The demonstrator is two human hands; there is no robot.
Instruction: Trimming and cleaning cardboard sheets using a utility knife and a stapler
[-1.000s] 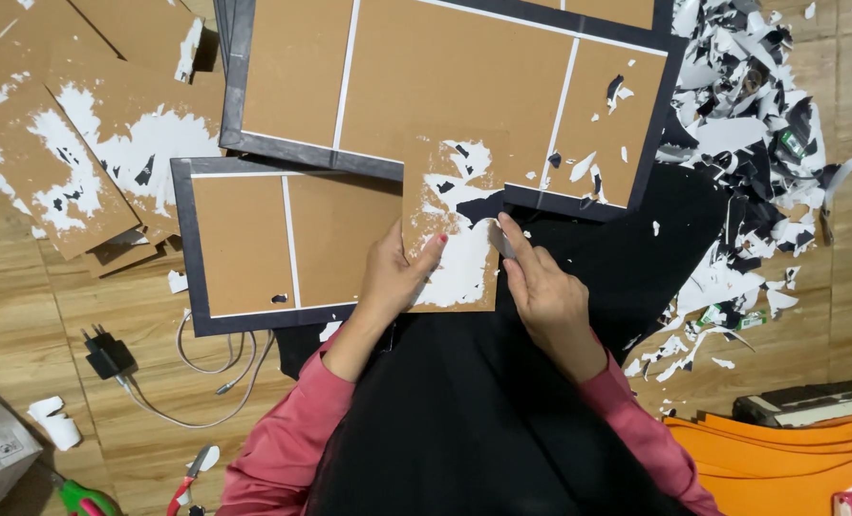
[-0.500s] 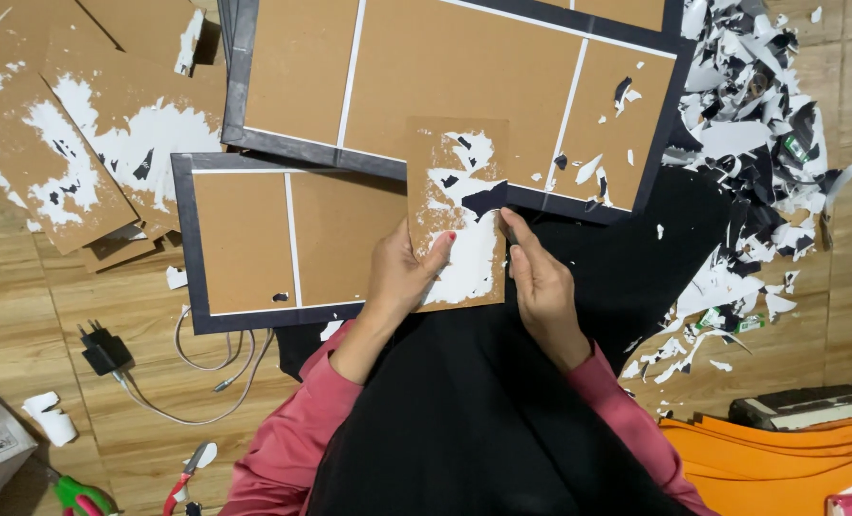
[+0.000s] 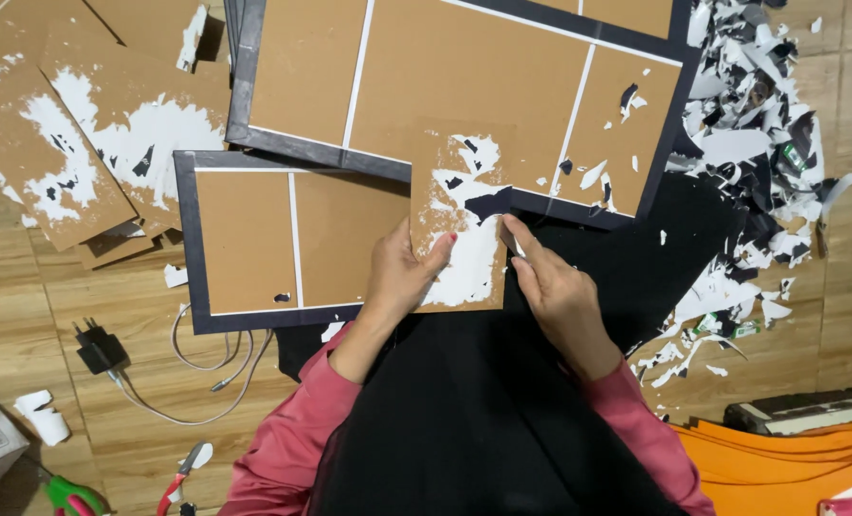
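Note:
A brown cardboard panel (image 3: pixel 455 162) patched with torn white and black paper is held upright over my lap. My left hand (image 3: pixel 399 277) grips its lower left edge, thumb on the front face. My right hand (image 3: pixel 558 291) sits at the panel's right edge, fingertips pinching a strip of paper there. Pink sleeves and black cloth (image 3: pixel 483 420) fill the lower middle. Behind the panel lie a small black-bordered cardboard frame (image 3: pixel 254 239) and a larger one (image 3: pixel 464 86).
Stripped cardboard pieces (image 3: pixel 73 143) are stacked at upper left. A heap of torn paper scraps (image 3: pixel 760 162) lies at right. A charger with cable (image 3: pixel 101 349), scissors (image 3: pixel 73 497) and an orange sheet (image 3: pixel 779 468) rest on the wooden floor.
The panel and both hands have shifted slightly; my right fingers have moved up along the panel's right edge, pulling at the paper.

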